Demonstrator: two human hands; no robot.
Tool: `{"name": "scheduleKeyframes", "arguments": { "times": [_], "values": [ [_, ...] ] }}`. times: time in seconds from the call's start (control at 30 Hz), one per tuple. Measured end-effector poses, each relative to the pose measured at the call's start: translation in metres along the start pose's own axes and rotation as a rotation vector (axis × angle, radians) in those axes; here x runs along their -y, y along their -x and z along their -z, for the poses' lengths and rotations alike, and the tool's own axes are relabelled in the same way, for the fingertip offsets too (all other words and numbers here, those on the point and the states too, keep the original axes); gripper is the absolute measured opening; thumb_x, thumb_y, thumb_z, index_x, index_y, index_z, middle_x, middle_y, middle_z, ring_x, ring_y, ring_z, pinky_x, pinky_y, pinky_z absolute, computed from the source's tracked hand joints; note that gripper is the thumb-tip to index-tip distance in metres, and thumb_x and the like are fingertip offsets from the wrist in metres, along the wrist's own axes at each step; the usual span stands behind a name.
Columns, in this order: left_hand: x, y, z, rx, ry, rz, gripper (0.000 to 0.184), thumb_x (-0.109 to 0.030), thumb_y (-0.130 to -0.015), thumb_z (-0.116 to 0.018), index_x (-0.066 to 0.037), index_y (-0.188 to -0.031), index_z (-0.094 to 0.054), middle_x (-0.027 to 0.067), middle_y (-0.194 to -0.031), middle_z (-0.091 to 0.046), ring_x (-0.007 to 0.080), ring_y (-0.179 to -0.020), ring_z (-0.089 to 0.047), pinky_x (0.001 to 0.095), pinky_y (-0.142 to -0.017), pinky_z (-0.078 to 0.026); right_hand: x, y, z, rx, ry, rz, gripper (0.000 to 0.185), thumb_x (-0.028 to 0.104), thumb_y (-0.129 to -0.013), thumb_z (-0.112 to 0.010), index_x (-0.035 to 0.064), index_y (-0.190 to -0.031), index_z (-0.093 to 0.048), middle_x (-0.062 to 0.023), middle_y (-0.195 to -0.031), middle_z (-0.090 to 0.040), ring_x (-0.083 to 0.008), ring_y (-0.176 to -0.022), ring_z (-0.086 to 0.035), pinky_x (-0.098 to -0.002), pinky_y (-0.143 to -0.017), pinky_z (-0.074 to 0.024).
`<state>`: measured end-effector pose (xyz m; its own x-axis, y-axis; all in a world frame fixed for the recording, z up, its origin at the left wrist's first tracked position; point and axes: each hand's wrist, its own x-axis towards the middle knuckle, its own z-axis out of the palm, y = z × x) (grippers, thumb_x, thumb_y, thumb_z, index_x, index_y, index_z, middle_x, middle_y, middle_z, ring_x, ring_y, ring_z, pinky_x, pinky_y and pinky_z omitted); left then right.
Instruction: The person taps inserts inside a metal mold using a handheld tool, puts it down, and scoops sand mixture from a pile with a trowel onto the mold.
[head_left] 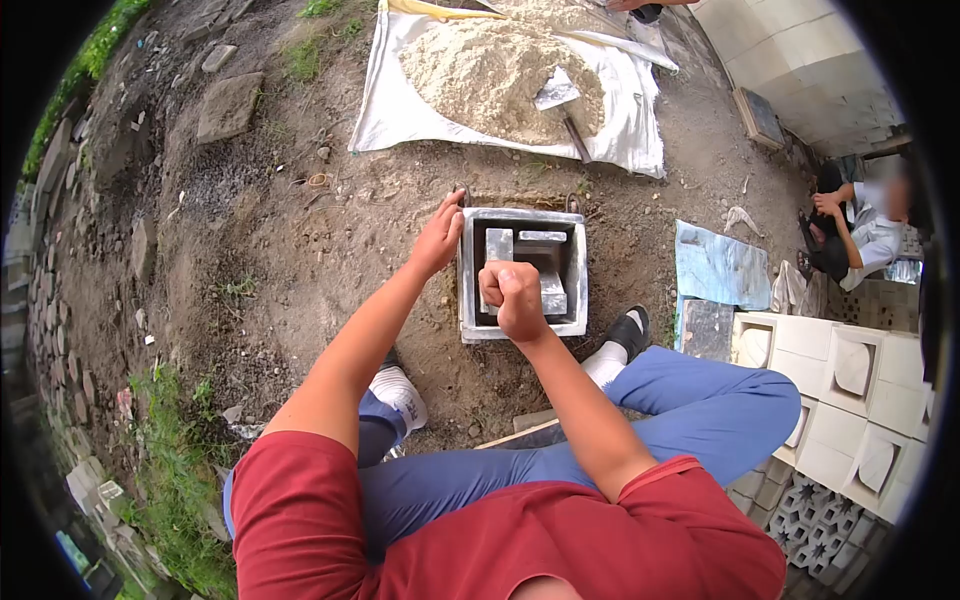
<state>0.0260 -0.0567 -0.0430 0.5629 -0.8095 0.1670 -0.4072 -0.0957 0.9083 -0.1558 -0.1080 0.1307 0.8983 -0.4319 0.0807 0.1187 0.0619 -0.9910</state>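
- left hand (438,242) straight-fingered beside square grey metal box (566,330);
- right hand (515,298) fisted over it, grip's contents unclear;
- seemingly working at box; next calls for steadiness

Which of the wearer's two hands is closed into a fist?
The right hand, curled above the opening of the grey box; whether it grips anything is hidden. The left hand differs: its fingers extend beside the box's far-left corner.

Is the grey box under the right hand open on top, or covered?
Open: no lid covers the grey box, and grey pieces inside it show around the right hand.
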Motion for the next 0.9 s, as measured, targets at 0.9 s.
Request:
{"name": "scheduleKeyframes", "arguments": {
  "times": [0.9],
  "values": [
    [0.002, -0.005, -0.005, -0.012, 0.009, -0.031, 0.031, -0.025, -0.11, -0.037, 0.001, -0.114, -0.055, 0.017, -0.16, -0.04, 0.0397, -0.151, -0.033, 0.0434, -0.12, -0.031, -0.016, 0.013, 0.001, -0.081, -0.055, -0.001, 0.05, 0.038, -0.101, -0.041, 0.0038, -0.064, -0.041, 0.0014, -0.056, -0.034, -0.0087, -0.052, -0.029, -0.0307, -0.049, -0.0221]
  ]
}}
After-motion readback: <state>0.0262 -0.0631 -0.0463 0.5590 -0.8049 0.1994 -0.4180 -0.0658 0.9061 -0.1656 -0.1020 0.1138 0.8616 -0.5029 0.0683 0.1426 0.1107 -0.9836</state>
